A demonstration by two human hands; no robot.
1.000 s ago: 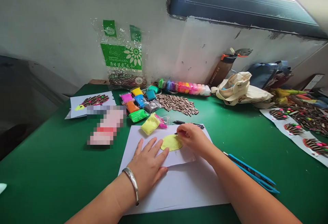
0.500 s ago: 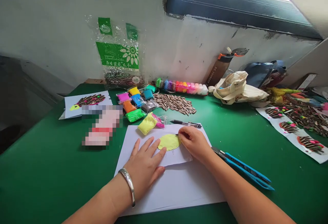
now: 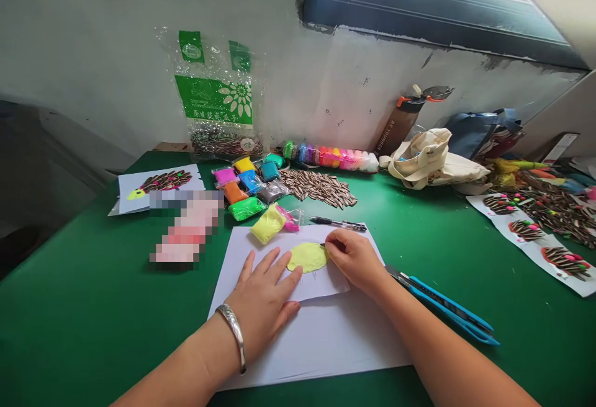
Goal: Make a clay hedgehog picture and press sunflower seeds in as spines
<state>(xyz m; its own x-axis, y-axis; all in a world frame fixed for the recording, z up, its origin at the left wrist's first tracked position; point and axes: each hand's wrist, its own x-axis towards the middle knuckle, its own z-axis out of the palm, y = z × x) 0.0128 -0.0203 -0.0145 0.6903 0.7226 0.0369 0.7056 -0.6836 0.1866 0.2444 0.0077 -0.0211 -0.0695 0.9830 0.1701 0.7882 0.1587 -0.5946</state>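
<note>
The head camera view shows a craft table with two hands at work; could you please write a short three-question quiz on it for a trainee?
1. Which hand wears the bangle?
2. True or false: the blue scissors lie to the right of the paper sheet.
3. What lies between the left hand and the right hand?
A) a pen
B) a yellow clay disc
C) a pile of seeds

Key: 1. Left; 2. True; 3. B
</note>
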